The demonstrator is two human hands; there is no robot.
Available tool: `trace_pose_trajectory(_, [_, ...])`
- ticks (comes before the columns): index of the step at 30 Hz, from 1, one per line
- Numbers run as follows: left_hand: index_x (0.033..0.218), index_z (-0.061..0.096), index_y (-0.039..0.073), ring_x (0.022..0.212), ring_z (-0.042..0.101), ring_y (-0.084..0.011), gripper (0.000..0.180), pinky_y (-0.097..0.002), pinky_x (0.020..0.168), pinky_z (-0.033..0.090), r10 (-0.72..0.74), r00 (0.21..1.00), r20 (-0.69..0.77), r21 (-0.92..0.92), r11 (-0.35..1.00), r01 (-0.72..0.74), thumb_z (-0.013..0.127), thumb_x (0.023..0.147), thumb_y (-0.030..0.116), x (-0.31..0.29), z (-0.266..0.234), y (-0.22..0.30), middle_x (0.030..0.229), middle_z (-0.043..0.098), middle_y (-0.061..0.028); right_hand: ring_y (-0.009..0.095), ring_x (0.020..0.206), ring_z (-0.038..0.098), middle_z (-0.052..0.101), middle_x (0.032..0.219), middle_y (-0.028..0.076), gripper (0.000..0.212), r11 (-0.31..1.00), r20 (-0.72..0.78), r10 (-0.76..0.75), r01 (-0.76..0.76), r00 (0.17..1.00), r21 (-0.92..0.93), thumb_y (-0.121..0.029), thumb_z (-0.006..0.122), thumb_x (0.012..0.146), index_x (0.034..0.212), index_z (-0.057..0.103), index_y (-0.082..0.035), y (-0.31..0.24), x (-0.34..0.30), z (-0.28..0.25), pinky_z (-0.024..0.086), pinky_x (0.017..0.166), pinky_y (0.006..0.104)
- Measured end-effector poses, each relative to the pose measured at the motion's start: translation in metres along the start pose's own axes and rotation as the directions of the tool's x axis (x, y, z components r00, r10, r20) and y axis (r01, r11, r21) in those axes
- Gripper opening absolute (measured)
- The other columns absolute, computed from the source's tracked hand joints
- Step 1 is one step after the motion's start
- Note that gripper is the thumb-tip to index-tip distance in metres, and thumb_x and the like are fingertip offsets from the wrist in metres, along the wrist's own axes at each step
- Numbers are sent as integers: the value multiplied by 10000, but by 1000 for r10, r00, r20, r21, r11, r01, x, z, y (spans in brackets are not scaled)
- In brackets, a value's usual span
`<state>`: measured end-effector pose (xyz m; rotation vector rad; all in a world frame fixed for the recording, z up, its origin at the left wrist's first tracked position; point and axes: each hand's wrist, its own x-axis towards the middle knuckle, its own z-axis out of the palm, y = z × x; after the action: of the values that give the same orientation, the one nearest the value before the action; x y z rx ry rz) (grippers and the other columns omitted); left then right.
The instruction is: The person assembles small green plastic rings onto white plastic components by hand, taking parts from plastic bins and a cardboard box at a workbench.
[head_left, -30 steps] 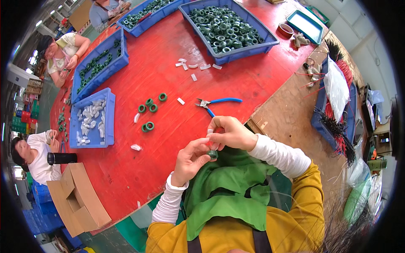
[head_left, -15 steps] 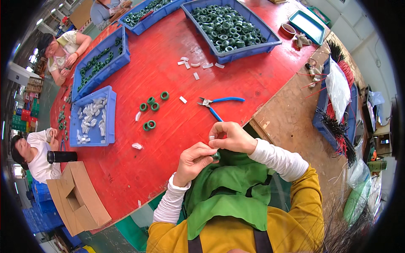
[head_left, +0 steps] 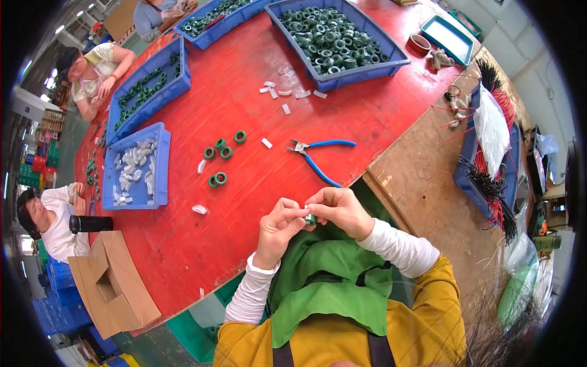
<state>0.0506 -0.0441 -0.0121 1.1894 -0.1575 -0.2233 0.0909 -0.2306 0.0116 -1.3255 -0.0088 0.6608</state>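
- Nearest: a green apron (head_left: 330, 306) over a mustard top. Both hands are together just beyond it, near the edge of the red bench (head_left: 183, 257).
- Left hand (head_left: 275, 232): thumb and forefinger pinched on a green ring (head_left: 310, 219), partly covered by fingers.
- Right hand (head_left: 343, 213): fingertips closed on a small white piece (head_left: 307, 207) at the ring's upper side, close against the left fingertips. Whether the piece is seated cannot be told.
- Beyond the hands: blue-handled cutters (head_left: 332, 144), lying flat, jaws parted and pointing left.
- Left of the cutters: six loose green rings (head_left: 216, 180), stray white bits nearby.
- Farther left: a blue tray (head_left: 161, 171) containing white pieces.
- Far side: a large blue bin (head_left: 367, 77) heaped with green rings.
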Motion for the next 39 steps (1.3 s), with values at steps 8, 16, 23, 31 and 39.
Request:
trace_pose_trajectory(8, [1046, 655, 35, 909, 623, -185, 168, -356, 809, 575, -110, 990, -86, -245, 966, 86, 611, 907, 119, 3, 5, 2, 980, 538, -43, 125, 833, 622, 588, 983, 67, 231, 933, 123, -347, 355, 930, -52, -95, 570, 935, 1120, 573, 43, 26, -7, 0, 506, 722, 262])
trace_pose_trajectory(16, [1085, 641, 9, 874, 650, -188, 188, -323, 784, 562, -124, 986, -111, -348, 934, 79, 584, 922, 82, 1, 6, 0, 976, 621, -68, 213, 739, 638, 564, 915, 113, 180, 607, 121, -606, 555, 786, -569, -20, 637, 841, 1011, 599, 28, 21, -8, 2, 536, 658, 309])
trace_pose_trajectory(23, [1097, 624, -12, 875, 652, -184, 190, -317, 797, 549, -175, 973, -149, -418, 903, 99, 566, 932, 63, 0, 8, -9, 952, 663, -79, 236, 766, 601, 575, 918, 83, 223, 364, 127, -798, 640, 589, -677, -65, 721, 715, 915, 625, -39, 9, -8, 7, 494, 634, 342])
trace_pose_trajectory(31, [1137, 590, -12, 902, 628, -162, 216, -308, 786, 528, -226, 962, -156, -427, 893, 141, 563, 935, 58, 1, 15, -7, 997, 645, -71, 209, 807, 591, 572, 916, 48, 261, -165, 480, -820, 675, 312, -719, -102, 710, 599, 842, 627, -61, 4, 0, 0, 482, 688, 348])
trace_pose_trajectory(39, [1056, 564, 37, 861, 633, -170, 155, -338, 734, 536, -250, 958, -141, -547, 826, 135, 582, 937, 133, 5, 8, -14, 977, 643, -78, 228, 865, 625, 607, 895, 57, 200, -148, 486, -838, 752, 250, -642, -90, 685, 659, 831, 587, -60, -15, -3, 6, 528, 782, 385])
